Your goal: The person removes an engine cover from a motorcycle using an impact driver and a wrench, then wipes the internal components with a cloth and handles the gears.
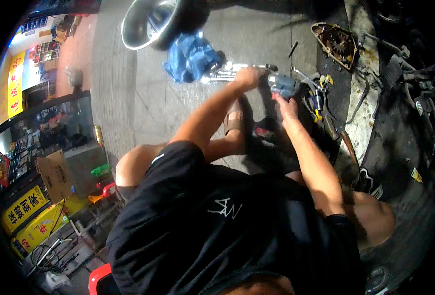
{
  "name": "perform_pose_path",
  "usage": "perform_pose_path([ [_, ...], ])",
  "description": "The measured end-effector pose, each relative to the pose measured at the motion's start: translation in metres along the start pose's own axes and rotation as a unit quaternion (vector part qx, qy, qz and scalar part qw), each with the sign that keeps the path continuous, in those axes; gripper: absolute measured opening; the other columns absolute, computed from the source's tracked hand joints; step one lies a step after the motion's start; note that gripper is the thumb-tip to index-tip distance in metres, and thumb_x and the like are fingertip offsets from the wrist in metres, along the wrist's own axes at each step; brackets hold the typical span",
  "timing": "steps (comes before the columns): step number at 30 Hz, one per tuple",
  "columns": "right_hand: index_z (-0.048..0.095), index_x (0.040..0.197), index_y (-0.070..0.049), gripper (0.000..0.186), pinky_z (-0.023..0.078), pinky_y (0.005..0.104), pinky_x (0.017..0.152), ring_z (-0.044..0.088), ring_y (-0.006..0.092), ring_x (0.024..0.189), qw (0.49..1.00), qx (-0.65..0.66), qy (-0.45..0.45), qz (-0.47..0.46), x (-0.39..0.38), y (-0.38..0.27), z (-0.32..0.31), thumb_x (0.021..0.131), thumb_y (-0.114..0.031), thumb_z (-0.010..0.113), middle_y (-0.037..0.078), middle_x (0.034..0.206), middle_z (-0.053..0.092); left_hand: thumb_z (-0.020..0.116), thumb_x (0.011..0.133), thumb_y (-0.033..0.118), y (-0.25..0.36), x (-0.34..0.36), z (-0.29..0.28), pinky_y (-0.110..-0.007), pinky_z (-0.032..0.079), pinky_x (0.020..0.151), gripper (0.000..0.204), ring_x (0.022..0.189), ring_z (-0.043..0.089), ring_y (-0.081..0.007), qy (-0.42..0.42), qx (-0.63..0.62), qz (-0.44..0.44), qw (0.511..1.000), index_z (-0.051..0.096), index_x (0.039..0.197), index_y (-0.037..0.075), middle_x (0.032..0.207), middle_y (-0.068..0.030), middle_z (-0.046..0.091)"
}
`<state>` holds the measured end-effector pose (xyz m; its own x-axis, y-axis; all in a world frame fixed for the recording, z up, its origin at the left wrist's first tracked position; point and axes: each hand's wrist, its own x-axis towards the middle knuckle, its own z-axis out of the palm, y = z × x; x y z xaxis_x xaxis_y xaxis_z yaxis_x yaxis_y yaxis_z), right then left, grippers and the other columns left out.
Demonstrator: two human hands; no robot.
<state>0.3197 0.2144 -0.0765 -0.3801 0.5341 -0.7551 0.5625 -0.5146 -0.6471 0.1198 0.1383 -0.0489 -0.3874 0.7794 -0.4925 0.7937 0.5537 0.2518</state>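
My right hand (287, 107) is wrapped round the handle of a blue-grey cordless power tool (285, 86), held low over the ground. Just left of the tool's front end, my left hand (249, 77) has its fingers curled closed; what they hold, if anything, is hidden. Several shiny metal wrenches (219, 76) lie beside and beyond the left hand, next to a crumpled blue cloth or bag (190, 58). To the right of the power tool, several hand tools (318, 98) lie in a loose pile, some with yellow parts.
A silver metal basin (129, 35) stands at the far left. An oily, open metal casing (331, 43) lies at the far right, near dark mechanical parts (394, 73). A cardboard box (55, 176) and shop shelves are on the left. Part of a red seat (98, 278) shows at lower left.
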Motion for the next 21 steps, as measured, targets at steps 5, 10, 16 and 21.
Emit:
perform_pose_path([
  [5, 0.058, 0.114, 0.004, 0.059, 0.049, 0.0366, 0.082, 0.062, 0.0238, 0.094, 0.995, 0.081, 0.016, -0.057, -0.028, -0.032, -0.029, 0.076, -0.036, 0.079, 0.014, 0.107, 0.065, 0.063, 0.085, 0.027, -0.003, 0.012, -0.024, -0.045, 0.052, 0.084, 0.039, 0.102, 0.063, -0.0348, 0.044, 0.032, 0.071, 0.996, 0.059, 0.122, 0.016, 0.111, -0.0120, 0.064],
  [10, 0.063, 0.109, 0.000, 0.042, 0.046, 0.0320, 0.086, 0.063, 0.0191, 0.092, 0.976, 0.111, 0.072, -0.171, -0.020, -0.064, -0.075, 0.081, -0.029, 0.076, 0.008, 0.102, 0.069, 0.066, 0.082, 0.033, -0.056, 0.038, -0.050, -0.042, 0.051, 0.084, 0.038, 0.101, 0.064, -0.0333, 0.055, -0.056, 0.043, 0.996, 0.064, 0.115, 0.014, 0.109, -0.0135, 0.067],
  [16, 0.067, 0.097, -0.005, 0.025, 0.045, 0.0261, 0.057, 0.057, 0.0101, 0.065, 0.980, 0.133, 0.051, -0.141, -0.112, -0.132, -0.138, 0.087, -0.028, 0.072, 0.001, 0.082, 0.065, 0.061, 0.084, 0.039, -0.082, 0.035, -0.049, -0.044, 0.053, 0.080, 0.036, 0.093, 0.067, -0.0309, 0.118, -0.109, -0.036, 0.986, 0.067, 0.113, 0.017, 0.102, -0.0125, 0.070],
  [21, 0.064, 0.095, -0.003, 0.028, 0.045, 0.0265, 0.050, 0.055, 0.0121, 0.055, 0.983, 0.111, 0.066, -0.134, -0.141, -0.147, -0.154, 0.087, -0.029, 0.071, 0.004, 0.076, 0.062, 0.057, 0.089, 0.037, -0.003, 0.036, 0.008, -0.047, 0.053, 0.077, 0.037, 0.091, 0.067, -0.0358, 0.129, 0.001, 0.069, 0.989, 0.063, 0.118, 0.016, 0.102, -0.0141, 0.069],
])
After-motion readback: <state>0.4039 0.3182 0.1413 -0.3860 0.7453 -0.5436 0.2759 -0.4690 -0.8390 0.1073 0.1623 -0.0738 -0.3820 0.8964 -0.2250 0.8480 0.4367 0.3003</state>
